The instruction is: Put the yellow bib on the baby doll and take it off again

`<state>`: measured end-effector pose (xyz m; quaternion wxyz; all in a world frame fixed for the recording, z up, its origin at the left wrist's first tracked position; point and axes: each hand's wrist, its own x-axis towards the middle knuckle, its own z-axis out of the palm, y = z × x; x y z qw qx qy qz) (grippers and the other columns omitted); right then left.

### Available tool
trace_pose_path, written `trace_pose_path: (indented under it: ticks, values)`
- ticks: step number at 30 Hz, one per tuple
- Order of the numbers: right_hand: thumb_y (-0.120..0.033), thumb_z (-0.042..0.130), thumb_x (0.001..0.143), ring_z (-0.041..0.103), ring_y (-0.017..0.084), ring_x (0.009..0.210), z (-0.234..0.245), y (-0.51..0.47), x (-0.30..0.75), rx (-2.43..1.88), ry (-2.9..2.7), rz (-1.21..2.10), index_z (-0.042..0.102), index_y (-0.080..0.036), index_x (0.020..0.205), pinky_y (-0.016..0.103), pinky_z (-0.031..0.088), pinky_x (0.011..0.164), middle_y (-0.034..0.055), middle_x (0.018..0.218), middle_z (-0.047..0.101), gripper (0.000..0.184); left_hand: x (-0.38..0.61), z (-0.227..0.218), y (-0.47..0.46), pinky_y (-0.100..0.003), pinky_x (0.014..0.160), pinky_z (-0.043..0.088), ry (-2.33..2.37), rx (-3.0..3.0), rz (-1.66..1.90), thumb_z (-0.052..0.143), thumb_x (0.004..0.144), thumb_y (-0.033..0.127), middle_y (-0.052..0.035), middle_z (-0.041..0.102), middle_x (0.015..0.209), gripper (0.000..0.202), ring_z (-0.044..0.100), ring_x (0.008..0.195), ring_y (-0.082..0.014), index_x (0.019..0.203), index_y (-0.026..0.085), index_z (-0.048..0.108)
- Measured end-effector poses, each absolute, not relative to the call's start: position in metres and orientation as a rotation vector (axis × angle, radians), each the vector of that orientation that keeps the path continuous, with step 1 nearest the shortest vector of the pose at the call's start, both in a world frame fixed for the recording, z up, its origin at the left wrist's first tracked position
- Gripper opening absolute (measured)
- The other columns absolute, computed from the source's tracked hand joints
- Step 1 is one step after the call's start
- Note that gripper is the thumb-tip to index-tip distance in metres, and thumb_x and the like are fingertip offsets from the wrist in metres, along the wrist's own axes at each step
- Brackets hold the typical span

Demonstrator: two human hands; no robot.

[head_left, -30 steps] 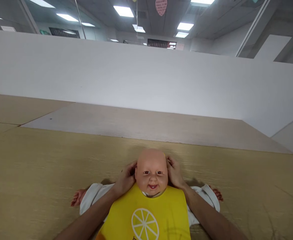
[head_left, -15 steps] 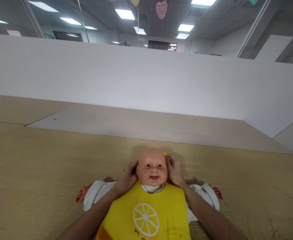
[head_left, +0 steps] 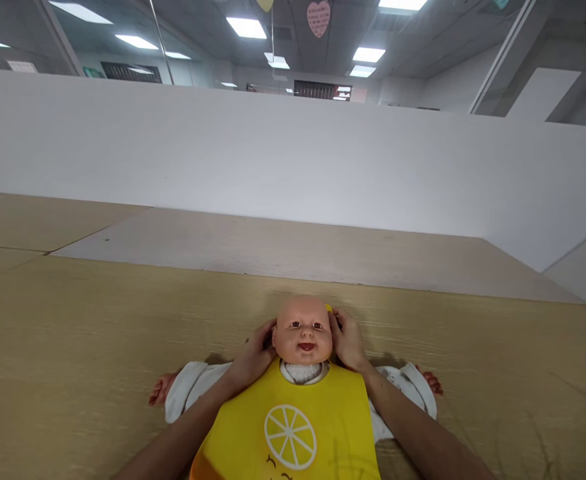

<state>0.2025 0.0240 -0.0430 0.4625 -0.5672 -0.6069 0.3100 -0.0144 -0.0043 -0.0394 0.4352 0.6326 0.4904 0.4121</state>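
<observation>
A baby doll (head_left: 305,330) with a bald head lies on its back, face up, arms in white sleeves spread to both sides. Over its chest lies a yellow bib (head_left: 245,423) printed with a white citrus slice. At the left side of the doll's head, my left hand (head_left: 253,353) is closed where the bib's neck edge runs up; its fingertips are hidden behind the head. My right hand (head_left: 347,341) is closed at the other side of the head, and a bit of yellow strap shows above its fingers.
The doll rests on a light wooden surface (head_left: 97,327). Beyond it runs a paler panel (head_left: 273,240), then a low white wall (head_left: 293,160). Windows above the wall carry a pink heart-shaped note (head_left: 319,18).
The doll's head is tipped slightly back, with more of the white collar showing under the chin. Both hands keep their places beside the head. The view has shifted slightly.
</observation>
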Motion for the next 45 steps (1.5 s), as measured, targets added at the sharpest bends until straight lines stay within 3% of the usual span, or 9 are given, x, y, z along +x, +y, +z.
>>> trace_pose_path:
  ticks: [8, 20, 28, 37, 41, 45]
  values:
    - [-0.050, 0.037, 0.089, 0.057, 0.018, 0.071, -0.044, 0.025, 0.204, -1.431, -1.544, 0.730, 0.059, -0.016, 0.077, 0.028, 0.040, 0.067, 0.0072, 0.076, 0.065, 0.043, -0.015, -0.034, -0.006, -0.036, 0.085, 0.051, 1.218, 1.616, 0.956, 0.049, 0.070, 0.017, -0.0084, 0.074, 0.101, 0.034, 0.066, 0.098, -0.0265, 0.099, 0.015, 0.068]
    - [-0.048, 0.036, 0.087, 0.051, 0.016, 0.060, -0.044, 0.027, 0.204, -1.507, -1.581, 0.650, 0.050, -0.019, 0.066, 0.026, 0.033, 0.057, 0.0035, 0.063, 0.058, 0.039, -0.019, -0.040, -0.003, -0.038, 0.089, 0.050, 1.250, 1.567, 0.964, 0.053, 0.070, 0.025, -0.0117, 0.072, 0.107, 0.040, 0.066, 0.100, -0.0266, 0.106, 0.013, 0.066]
    - [-0.045, 0.032, 0.091, 0.056, 0.018, 0.066, -0.037, 0.024, 0.205, -1.567, -1.651, 0.638, 0.054, -0.018, 0.079, 0.027, 0.031, 0.060, 0.0065, 0.073, 0.063, 0.037, -0.026, -0.044, -0.008, -0.042, 0.096, 0.046, 1.505, 1.652, 1.001, 0.050, 0.077, 0.033, -0.0135, 0.069, 0.116, 0.042, 0.062, 0.109, -0.0273, 0.112, 0.015, 0.063]
    - [-0.048, 0.045, 0.081, 0.045, 0.012, 0.056, -0.020, 0.035, 0.212, -1.412, -1.259, 0.750, 0.052, -0.018, 0.071, 0.024, 0.033, 0.052, 0.0023, 0.066, 0.057, 0.033, -0.028, -0.022, -0.019, -0.035, 0.091, 0.049, 1.585, 1.680, 1.189, 0.045, 0.088, 0.037, -0.0082, 0.070, 0.108, 0.033, 0.064, 0.102, -0.0219, 0.108, 0.018, 0.061]
    - [-0.052, 0.049, 0.084, 0.034, 0.007, 0.047, 0.020, 0.018, 0.214, -1.163, -1.246, 0.898, 0.052, -0.018, 0.080, 0.022, 0.027, 0.045, -0.0026, 0.066, 0.052, 0.034, -0.033, -0.017, -0.022, -0.029, 0.078, 0.053, 1.502, 1.956, 1.432, 0.043, 0.092, 0.028, -0.0079, 0.069, 0.099, 0.026, 0.065, 0.089, -0.0180, 0.108, 0.017, 0.060]
    - [-0.046, 0.047, 0.089, 0.042, 0.008, 0.055, 0.060, -0.019, 0.204, -0.994, -1.658, 1.028, 0.058, -0.018, 0.085, 0.021, 0.032, 0.051, -0.0019, 0.068, 0.053, 0.031, -0.036, -0.010, -0.029, -0.024, 0.065, 0.053, 1.325, 2.372, 1.664, 0.044, 0.089, 0.011, -0.0070, 0.067, 0.091, 0.028, 0.065, 0.077, -0.0147, 0.114, 0.017, 0.056]
